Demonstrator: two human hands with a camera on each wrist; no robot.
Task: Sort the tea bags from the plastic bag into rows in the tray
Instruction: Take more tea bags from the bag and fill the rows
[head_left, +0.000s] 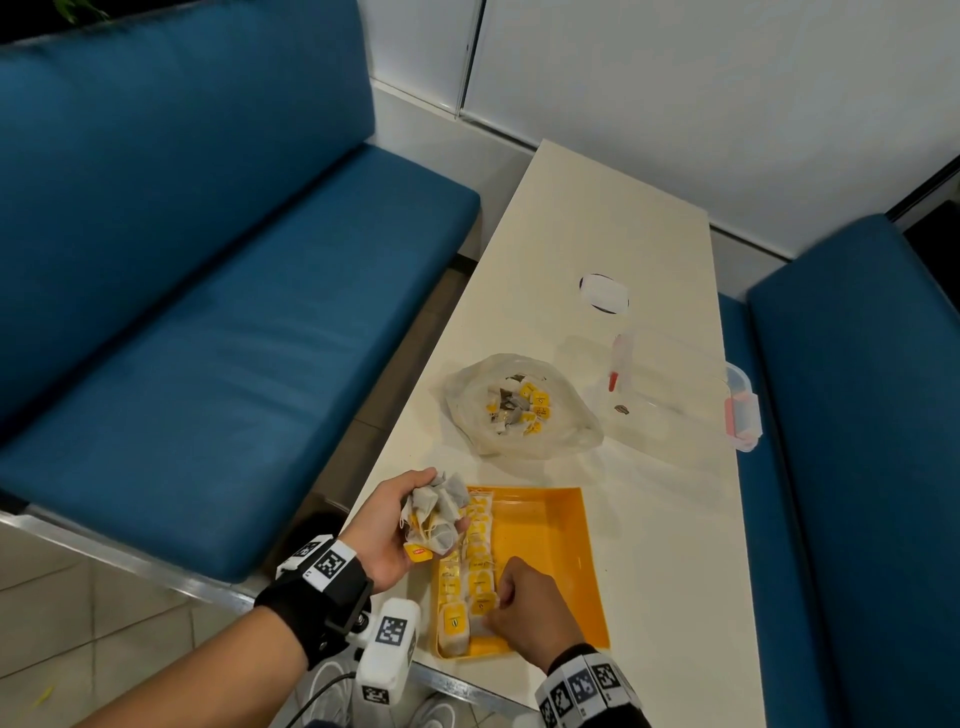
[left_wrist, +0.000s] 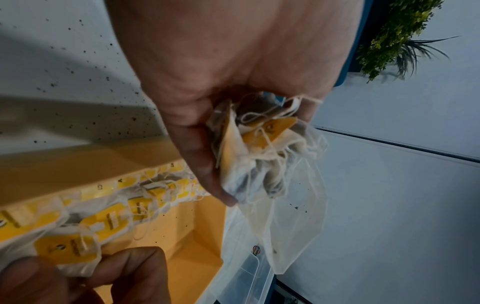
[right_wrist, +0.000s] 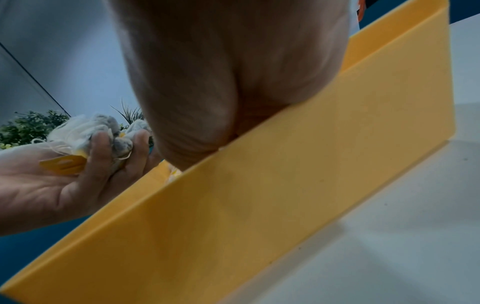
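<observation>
My left hand (head_left: 387, 530) hovers over the tray's left edge and grips a bunch of tea bags (head_left: 436, 512) with yellow tags and tangled strings; the same bunch (left_wrist: 262, 144) fills the left wrist view. The yellow tray (head_left: 550, 540) sits at the table's near edge with two rows of tea bags (head_left: 470, 566) along its left side. Inside the tray, my right hand (head_left: 501, 605) pinches a tea bag (left_wrist: 67, 254) at the near end of the inner row. The crumpled clear plastic bag (head_left: 519, 405) lies beyond the tray with several tea bags inside.
A clear lidded container (head_left: 675, 400) with pink latches stands right of the plastic bag. A small white round object (head_left: 604, 293) lies farther back on the cream table (head_left: 670, 545). Blue benches (head_left: 208, 364) flank the table. The tray's right half is bare.
</observation>
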